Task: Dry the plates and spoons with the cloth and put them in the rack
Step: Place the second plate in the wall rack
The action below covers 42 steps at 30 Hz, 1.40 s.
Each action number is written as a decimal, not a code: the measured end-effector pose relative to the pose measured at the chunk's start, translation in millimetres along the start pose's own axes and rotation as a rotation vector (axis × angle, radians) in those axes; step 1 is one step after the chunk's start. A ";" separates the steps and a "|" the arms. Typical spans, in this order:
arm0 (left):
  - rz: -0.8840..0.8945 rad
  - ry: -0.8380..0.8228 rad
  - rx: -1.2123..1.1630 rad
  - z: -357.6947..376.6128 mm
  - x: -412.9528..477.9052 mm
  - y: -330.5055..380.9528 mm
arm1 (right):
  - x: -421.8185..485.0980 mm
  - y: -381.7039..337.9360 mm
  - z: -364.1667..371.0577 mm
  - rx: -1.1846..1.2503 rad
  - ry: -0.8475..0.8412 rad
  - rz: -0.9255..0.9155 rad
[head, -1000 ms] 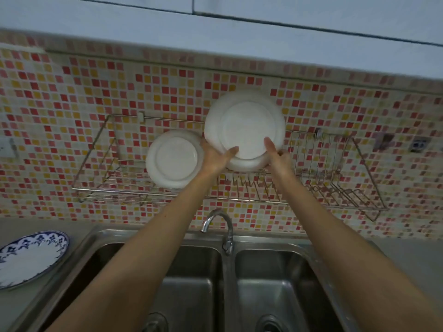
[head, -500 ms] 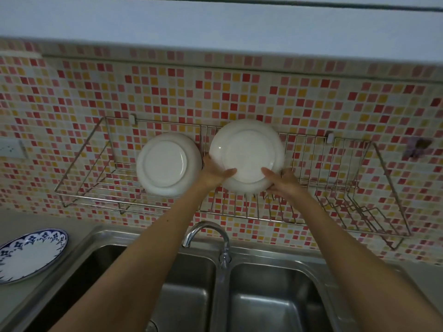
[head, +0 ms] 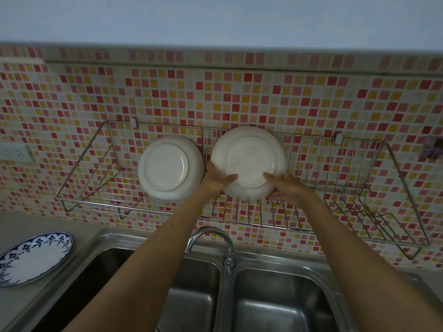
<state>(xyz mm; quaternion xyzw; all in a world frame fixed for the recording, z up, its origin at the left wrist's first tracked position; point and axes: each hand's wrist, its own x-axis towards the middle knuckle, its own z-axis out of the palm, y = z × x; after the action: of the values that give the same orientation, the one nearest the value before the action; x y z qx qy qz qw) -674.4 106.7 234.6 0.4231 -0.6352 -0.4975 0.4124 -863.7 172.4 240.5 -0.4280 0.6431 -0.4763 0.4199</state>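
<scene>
At the centre of the frame a white plate (head: 249,161) stands on edge in the wire rack (head: 354,202); the left hand (head: 217,180) and right hand (head: 286,186) hold its lower rim from either side, fingers clamped on it, thumbs across its face; just left of it a second white plate (head: 170,167) stands in the rack; at lower left a blue-patterned plate (head: 33,257) lies on the tabletop (head: 14,224).
</scene>
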 end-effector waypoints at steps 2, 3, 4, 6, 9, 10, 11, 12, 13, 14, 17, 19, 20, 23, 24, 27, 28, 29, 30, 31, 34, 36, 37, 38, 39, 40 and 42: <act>-0.023 -0.011 0.017 1.7 3.6 -2.1 | 1.3 0.8 -0.4 0.003 -0.004 0.011; -0.027 -0.015 0.026 1.7 5.8 -3.2 | 2.1 1.3 -0.5 0.001 -0.004 0.013; -0.030 -0.017 0.031 1.8 7.8 -3.8 | 2.5 1.1 -0.5 0.003 0.001 0.015; -0.048 -0.014 0.046 1.6 9.9 -4.2 | 3.2 1.5 -0.2 0.007 0.023 0.025; -0.077 0.003 0.069 2.4 10.7 -3.9 | 5.2 0.7 2.7 -0.003 0.049 0.030; -0.078 0.014 0.075 2.6 11.0 -4.1 | 4.2 -0.2 4.6 -0.007 0.066 0.033; -0.078 0.018 0.082 3.5 10.4 -4.4 | 4.9 -0.5 5.7 -0.009 0.092 0.038; -0.080 0.017 0.090 3.1 9.1 -4.4 | 3.8 -1.9 7.0 -0.008 0.123 0.035; -0.086 0.007 0.093 2.0 6.7 -3.6 | 2.7 -2.6 7.5 -0.032 0.156 0.033; -0.082 -0.012 0.089 0.1 4.4 -3.4 | 3.1 -2.1 6.8 -0.077 0.179 0.022; -0.066 -0.042 0.078 -10.2 5.5 -7.0 | -9.8 -9.3 11.6 -0.179 0.273 -0.010; -0.050 -0.019 0.124 -16.4 -7.8 3.4 | -24.8 -20.2 20.8 -0.325 0.412 -0.090; -0.011 -0.002 0.162 -19.5 -25.1 16.0 | -32.3 -25.3 27.6 -0.420 0.483 -0.158; 0.183 0.068 0.340 -40.6 -65.8 39.8 | -60.2 -44.6 62.4 -0.483 0.550 -0.407; 0.232 0.108 0.364 -53.3 -80.2 41.7 | -68.8 -48.4 79.8 -0.459 0.535 -0.489; 0.296 0.183 0.338 -100.2 -120.5 29.0 | -99.3 -50.1 141.4 -0.383 0.470 -0.627; 0.294 0.193 0.308 -117.3 -133.1 20.4 | -110.2 -49.3 162.8 -0.379 0.427 -0.645; 0.278 0.205 0.292 -139.0 -142.9 8.9 | -118.1 -46.3 189.7 -0.370 0.373 -0.658; 0.248 0.216 0.290 -171.4 -155.5 -9.5 | -126.9 -39.2 228.3 -0.355 0.322 -0.660; 0.231 0.220 0.290 -191.3 -161.7 -21.8 | -132.0 -34.6 251.0 -0.326 0.281 -0.667; 0.141 0.235 0.283 -256.3 -178.0 -62.0 | -142.3 -15.0 320.7 -0.243 0.143 -0.680; 0.032 0.250 0.293 -314.3 -186.2 -96.1 | -146.3 -3.1 380.8 -0.236 0.075 -0.624; -0.028 0.256 0.310 -344.6 -189.4 -114.3 | -147.2 3.5 411.6 -0.226 0.058 -0.577; -0.084 0.256 0.329 -375.0 -190.7 -131.8 | -146.7 9.6 441.3 -0.226 0.050 -0.533; -0.131 0.258 0.347 -405.6 -191.7 -148.8 | -144.7 16.1 473.4 -0.233 0.038 -0.482; -0.195 0.271 0.363 -429.2 -194.6 -162.4 | -143.8 23.0 498.8 -0.249 0.015 -0.419; -0.308 0.294 0.378 -475.0 -196.4 -189.6 | -139.1 35.8 547.2 -0.270 -0.016 -0.256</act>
<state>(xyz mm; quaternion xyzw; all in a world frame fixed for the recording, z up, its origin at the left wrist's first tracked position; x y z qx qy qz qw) -142.1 130.6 106.7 0.6516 -0.5785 -0.3600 0.3335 -311.4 172.5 118.2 -0.5625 0.6383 -0.4316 0.2996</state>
